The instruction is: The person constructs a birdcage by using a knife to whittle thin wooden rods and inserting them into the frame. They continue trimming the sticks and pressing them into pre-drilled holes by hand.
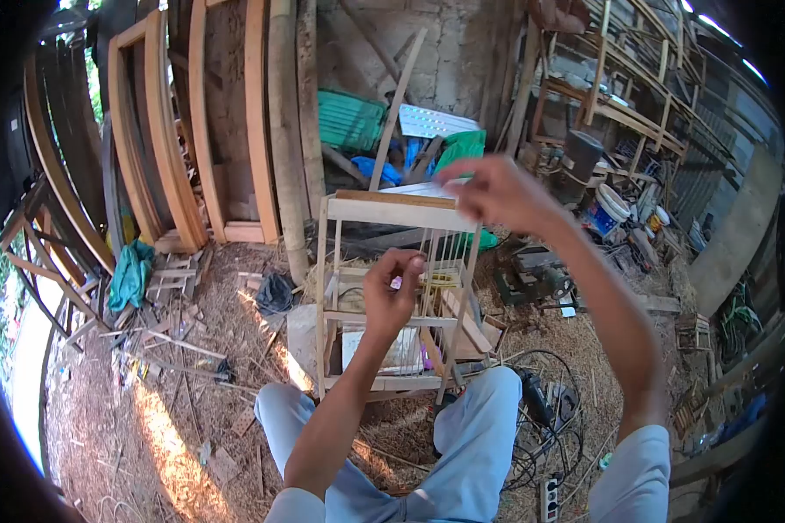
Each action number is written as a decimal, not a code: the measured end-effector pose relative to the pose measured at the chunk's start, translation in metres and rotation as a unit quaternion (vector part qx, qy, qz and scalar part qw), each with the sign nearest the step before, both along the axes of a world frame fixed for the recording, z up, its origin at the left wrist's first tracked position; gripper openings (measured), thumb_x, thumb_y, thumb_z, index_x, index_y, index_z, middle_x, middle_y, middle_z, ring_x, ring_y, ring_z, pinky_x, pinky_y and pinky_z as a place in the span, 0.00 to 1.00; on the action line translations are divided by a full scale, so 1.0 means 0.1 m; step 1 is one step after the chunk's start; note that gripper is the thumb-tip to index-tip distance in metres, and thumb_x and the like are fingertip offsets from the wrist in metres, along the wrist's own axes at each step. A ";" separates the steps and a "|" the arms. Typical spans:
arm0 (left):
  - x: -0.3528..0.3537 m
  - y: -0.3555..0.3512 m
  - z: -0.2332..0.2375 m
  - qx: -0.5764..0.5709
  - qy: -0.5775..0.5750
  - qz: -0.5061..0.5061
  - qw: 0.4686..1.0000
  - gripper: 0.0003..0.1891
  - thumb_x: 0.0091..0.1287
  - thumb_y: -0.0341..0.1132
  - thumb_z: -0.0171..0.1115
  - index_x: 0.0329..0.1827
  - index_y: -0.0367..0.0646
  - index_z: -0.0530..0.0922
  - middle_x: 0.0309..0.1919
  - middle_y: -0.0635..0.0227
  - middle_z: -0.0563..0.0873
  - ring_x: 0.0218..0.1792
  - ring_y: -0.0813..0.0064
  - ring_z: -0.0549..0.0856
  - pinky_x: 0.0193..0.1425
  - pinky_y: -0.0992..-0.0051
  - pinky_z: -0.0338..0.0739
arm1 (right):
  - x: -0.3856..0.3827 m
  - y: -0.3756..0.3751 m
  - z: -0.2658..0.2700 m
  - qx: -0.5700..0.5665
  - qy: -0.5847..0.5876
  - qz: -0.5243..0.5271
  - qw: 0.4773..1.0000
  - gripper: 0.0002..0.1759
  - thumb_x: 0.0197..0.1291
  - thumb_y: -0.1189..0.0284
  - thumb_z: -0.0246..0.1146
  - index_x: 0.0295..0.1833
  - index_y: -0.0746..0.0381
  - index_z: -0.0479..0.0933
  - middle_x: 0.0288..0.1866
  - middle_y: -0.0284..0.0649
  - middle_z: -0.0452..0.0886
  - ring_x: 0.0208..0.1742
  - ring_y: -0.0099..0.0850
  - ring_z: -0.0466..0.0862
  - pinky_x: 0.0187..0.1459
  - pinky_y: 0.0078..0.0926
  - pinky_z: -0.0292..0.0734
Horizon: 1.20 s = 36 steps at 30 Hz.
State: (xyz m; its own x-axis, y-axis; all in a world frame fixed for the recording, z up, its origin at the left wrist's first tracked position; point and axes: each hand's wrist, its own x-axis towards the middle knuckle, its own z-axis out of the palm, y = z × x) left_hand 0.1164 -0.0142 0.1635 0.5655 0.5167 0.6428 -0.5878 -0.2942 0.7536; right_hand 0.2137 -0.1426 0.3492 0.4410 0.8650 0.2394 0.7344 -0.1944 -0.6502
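Note:
A pale wooden frame (391, 212) with crossbars stands upright in front of my knees. Thin upright strands or rods (443, 248) run along the right part of it. My left hand (392, 292) is in front of the frame's middle, fingers curled in and thumb against them; whatever they pinch is too small to name. Raised above the frame's top right corner, my right hand (501, 193) is slightly blurred, with its fingers bent together. Any thing between those fingers cannot be made out.
Tall wooden door frames (161, 131) lean at the back left. Behind the frame lie green slatted panels (349, 120). A power strip (549, 499) and black cables (576, 427) lie at lower right. Buckets (613, 202) and clutter stand farther right. Wood shavings cover the floor.

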 end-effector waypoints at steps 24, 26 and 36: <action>-0.04 0.10 -0.07 0.098 -0.014 0.040 0.994 0.09 0.69 0.33 0.59 0.37 0.35 0.80 0.26 0.67 0.80 0.27 0.80 0.76 0.33 0.77 0.71 | 0.62 0.03 -0.29 0.279 -0.065 0.036 0.958 0.07 0.65 0.73 0.60 0.42 0.63 0.83 0.21 0.29 0.75 0.18 0.12 0.68 0.18 0.13 0.59; -0.12 0.10 -0.06 0.065 0.006 0.042 0.997 0.09 0.69 0.33 0.59 0.37 0.35 0.80 0.26 0.66 0.81 0.27 0.80 0.77 0.33 0.77 0.71 | 0.39 -0.14 0.21 0.294 0.067 -0.057 0.952 0.08 0.66 0.73 0.58 0.43 0.62 0.82 0.21 0.28 0.74 0.17 0.12 0.66 0.17 0.12 0.57; -0.03 -0.03 0.04 0.076 -0.014 0.165 0.983 0.03 0.63 0.28 0.65 0.34 0.37 0.80 0.26 0.65 0.85 0.27 0.77 0.81 0.32 0.78 0.73 | -0.17 0.00 -0.70 0.057 0.088 0.060 0.993 0.17 0.66 0.72 0.60 0.56 0.71 0.76 0.23 0.37 0.80 0.23 0.18 0.77 0.25 0.20 0.69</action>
